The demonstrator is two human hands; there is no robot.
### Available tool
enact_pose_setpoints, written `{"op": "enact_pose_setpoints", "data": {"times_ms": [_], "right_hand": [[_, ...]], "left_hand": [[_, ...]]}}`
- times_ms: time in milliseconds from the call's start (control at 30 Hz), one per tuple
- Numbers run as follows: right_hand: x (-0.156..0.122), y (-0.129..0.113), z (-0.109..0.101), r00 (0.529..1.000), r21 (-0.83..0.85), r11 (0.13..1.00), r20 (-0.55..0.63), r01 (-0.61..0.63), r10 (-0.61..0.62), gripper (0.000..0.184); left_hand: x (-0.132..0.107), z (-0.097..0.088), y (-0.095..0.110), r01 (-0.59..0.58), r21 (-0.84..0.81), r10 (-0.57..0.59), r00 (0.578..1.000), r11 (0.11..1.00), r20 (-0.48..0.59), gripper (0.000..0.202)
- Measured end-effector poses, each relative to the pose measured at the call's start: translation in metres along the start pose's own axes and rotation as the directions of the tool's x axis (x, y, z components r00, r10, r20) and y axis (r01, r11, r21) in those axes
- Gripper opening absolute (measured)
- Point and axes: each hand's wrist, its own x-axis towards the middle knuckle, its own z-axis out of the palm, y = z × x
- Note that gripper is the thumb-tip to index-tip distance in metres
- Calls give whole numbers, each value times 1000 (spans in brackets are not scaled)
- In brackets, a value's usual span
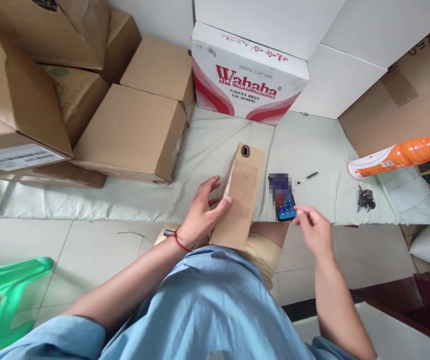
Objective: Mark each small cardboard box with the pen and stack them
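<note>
One slim brown cardboard box (242, 196) is lying lengthwise at the near edge of the pale cloth-covered surface (215, 140), its near end overhanging onto the person's knee. The left hand (201, 212) is gripping the box's left edge, thumb on the top face and fingers curled round the side, so it is closed on the box. One red string is circling that wrist.

Just right of the box, one phone (284, 202) is lying with its screen lit; its upper part is blurred. The right hand (314, 227) is hovering just right of the phone's near corner, fingertips pinched loosely together and holding nothing that can be made out.

Further right of the box, one pen (308, 177) is lying beyond the phone, one bunch of keys (365, 198) is resting well apart, and one orange-and-white bottle (400, 156) is lying on its side. Behind the box, one white Wahaha carton (248, 80) is standing. Left of the box, about five plain brown cartons (128, 132) are stacking up in a pile. Near left of the box, on the tiled floor, one green plastic stool (6, 295) is showing.
</note>
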Motion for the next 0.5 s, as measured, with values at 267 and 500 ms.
{"op": "enact_pose_setpoints", "data": {"times_ms": [267, 500], "right_hand": [[151, 34, -31, 992, -838, 537, 125, 93, 23, 62], [168, 15, -41, 968, -916, 347, 239, 199, 77, 40]], "left_hand": [[-38, 8, 3, -96, 198, 124, 983, 975, -134, 65], [-25, 6, 26, -715, 335, 725, 678, 614, 118, 15]]}}
